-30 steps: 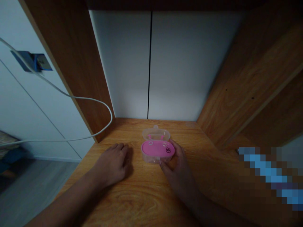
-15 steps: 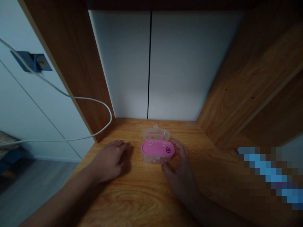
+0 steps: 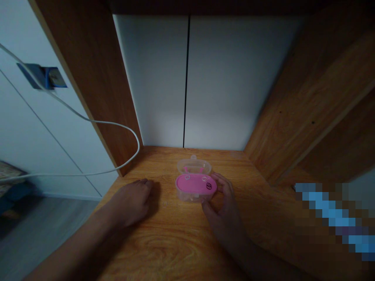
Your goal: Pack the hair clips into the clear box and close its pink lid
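Observation:
A small clear plastic case [image 3: 195, 186] with a pink insert lies open on the wooden desk [image 3: 175, 242], its clear lid [image 3: 193, 167] folded back toward the wall. My right hand [image 3: 223, 207] cups the case's right end, thumb at its front edge and fingers round its far side. My left hand [image 3: 131, 202] rests palm down on the desk to the left of the case, fingers curled loosely, apart from it and holding nothing.
The desk sits in a wooden alcove, with a brown panel [image 3: 96, 86] on the left, wooden shelving [image 3: 310, 101] on the right and a white wall behind. A white cable [image 3: 111, 124] from a blue plug [image 3: 43, 76] loops past the left panel.
My left hand has slid a little left and back from the case, its fingers curling in. My right hand keeps its hold on the case, which has barely moved.

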The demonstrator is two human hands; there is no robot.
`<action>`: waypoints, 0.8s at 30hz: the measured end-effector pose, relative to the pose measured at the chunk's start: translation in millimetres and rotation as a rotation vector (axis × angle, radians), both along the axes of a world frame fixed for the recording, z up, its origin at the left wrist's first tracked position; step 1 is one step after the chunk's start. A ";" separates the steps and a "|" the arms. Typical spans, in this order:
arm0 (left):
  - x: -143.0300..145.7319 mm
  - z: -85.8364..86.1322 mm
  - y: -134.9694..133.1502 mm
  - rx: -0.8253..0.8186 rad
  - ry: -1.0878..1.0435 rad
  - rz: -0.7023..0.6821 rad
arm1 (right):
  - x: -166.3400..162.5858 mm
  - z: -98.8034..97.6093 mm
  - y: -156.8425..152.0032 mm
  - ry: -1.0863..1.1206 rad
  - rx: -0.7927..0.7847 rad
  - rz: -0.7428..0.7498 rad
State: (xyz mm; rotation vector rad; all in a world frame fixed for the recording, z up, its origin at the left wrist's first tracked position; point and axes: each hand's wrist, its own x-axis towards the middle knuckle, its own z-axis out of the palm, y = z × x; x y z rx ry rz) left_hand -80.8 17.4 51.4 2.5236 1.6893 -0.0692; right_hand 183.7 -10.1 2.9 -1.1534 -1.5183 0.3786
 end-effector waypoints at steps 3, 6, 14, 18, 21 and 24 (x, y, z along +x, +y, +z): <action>-3.8 2.5 -0.4 -0.046 -0.072 0.005 | 0.2 -0.5 0.5 -0.008 0.007 0.004; -3.9 2.2 -0.5 -0.066 -0.133 0.009 | -0.1 -0.8 0.6 -0.011 0.017 0.015; 6.2 0.1 -5.9 -0.092 -0.288 -0.012 | -0.4 0.3 1.7 -0.005 0.022 0.017; 10.3 -7.7 -2.3 -0.080 -0.336 0.028 | 0.0 -1.1 2.0 -0.009 0.017 0.023; 13.8 -14.3 -0.4 -0.063 -0.382 0.042 | 0.0 -1.6 2.3 -0.008 0.023 0.017; 16.7 -17.8 -2.4 -0.069 -0.392 0.026 | 0.5 -1.6 2.2 -0.020 0.032 0.021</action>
